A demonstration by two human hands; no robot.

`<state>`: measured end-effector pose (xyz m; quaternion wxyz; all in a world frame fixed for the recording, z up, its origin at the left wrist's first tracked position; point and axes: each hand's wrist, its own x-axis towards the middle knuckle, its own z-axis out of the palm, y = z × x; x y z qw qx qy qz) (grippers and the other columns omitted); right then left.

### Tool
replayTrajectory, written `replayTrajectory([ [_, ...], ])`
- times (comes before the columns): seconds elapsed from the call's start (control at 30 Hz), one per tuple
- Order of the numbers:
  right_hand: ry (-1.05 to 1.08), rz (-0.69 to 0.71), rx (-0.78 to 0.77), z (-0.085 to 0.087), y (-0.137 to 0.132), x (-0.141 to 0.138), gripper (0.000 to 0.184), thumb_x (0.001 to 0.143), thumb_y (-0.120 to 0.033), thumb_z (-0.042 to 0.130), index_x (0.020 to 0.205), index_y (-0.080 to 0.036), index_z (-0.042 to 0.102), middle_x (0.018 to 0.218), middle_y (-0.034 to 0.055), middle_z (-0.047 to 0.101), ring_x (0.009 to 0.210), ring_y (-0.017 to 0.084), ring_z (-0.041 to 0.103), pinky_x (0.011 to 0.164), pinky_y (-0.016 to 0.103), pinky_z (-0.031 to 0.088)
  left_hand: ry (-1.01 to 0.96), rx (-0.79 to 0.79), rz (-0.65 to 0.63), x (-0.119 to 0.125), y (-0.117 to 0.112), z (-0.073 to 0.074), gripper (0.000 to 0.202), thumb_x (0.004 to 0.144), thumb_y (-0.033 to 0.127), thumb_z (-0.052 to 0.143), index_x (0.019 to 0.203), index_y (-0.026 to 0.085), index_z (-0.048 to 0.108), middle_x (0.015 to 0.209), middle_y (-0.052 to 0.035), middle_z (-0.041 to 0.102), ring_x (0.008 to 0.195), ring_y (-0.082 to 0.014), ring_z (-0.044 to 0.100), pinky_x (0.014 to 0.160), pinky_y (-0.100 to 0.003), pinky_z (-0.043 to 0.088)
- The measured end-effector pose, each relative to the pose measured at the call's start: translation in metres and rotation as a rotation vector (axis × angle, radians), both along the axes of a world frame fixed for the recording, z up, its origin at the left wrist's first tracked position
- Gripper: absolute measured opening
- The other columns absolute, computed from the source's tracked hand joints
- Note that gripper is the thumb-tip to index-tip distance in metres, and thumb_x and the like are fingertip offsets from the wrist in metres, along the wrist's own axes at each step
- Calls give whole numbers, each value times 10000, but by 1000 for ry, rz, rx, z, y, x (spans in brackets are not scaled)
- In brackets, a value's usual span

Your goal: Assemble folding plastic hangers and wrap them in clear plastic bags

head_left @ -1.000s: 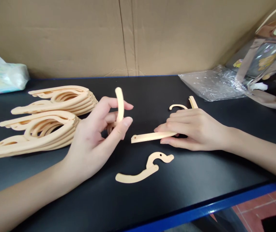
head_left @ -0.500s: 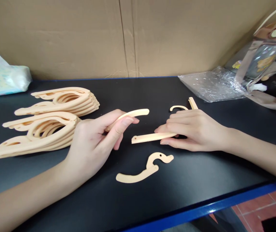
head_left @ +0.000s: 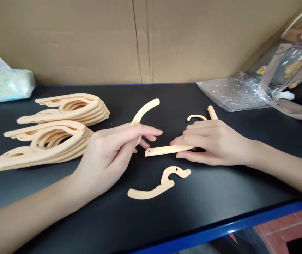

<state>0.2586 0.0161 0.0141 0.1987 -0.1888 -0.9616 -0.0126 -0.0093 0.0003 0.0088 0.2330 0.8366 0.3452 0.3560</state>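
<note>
My left hand (head_left: 116,150) is closed on a curved cream hanger arm (head_left: 145,111), which points up and away between the fingers; its lower end is mostly hidden. Under my right hand (head_left: 209,141), thumb and fingers grip a straight cream hanger arm (head_left: 158,151) with a small hole at its free end. Beyond that hand a thin curved hook (head_left: 196,116) and the end of another cream bar (head_left: 212,113) stick out. In front of both hands lie two more cream pieces, a wavy hook-shaped part (head_left: 168,174) overlapping a curved arm (head_left: 148,192).
Two stacks of cream folding hangers, a far stack (head_left: 87,109) and a near stack (head_left: 58,148), lie at the left. A tissue pack (head_left: 8,84) sits behind them. Clear plastic film (head_left: 230,93) and a bag (head_left: 291,63) are at the back right. Cardboard (head_left: 87,42) stands behind the black table (head_left: 92,225).
The curved arm in my left hand has turned from nearly level to pointing up and away, and my left fingers have stretched over it. My right hand has stayed in place.
</note>
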Motion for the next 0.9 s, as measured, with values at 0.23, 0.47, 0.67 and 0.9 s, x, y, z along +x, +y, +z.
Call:
replayTrajectory([
  [0.23,-11,-10,3,0,0,1,232,1019,-283,526,1062,-125,690,780,17,678,669,140,565,642,268,383,-23,48,-127,-2,-1,0,442,964,167,465,1393,261,519,1116,-27,682,1006,-180,664,812,-263,558],
  [0.47,-9,0,-17,-1,1,0,200,1010,-270,548,1075,-134,680,834,12,709,681,133,567,658,264,402,-3,60,-210,-1,1,0,701,845,-41,382,1485,242,427,1212,-32,606,1018,-124,618,920,-235,525],
  [0.67,-4,-5,3,-1,1,1,212,1016,-278,535,1051,-132,683,787,11,679,658,133,557,634,265,386,95,192,-73,4,0,2,411,987,79,487,1378,198,528,1063,-20,654,959,-122,624,874,-221,498],
  [0.9,-19,-12,-7,0,1,0,234,1021,-290,527,1038,-128,695,753,4,655,648,130,554,636,264,385,111,263,45,0,-1,0,208,1009,150,479,945,244,653,884,14,663,899,-159,602,785,-248,472],
])
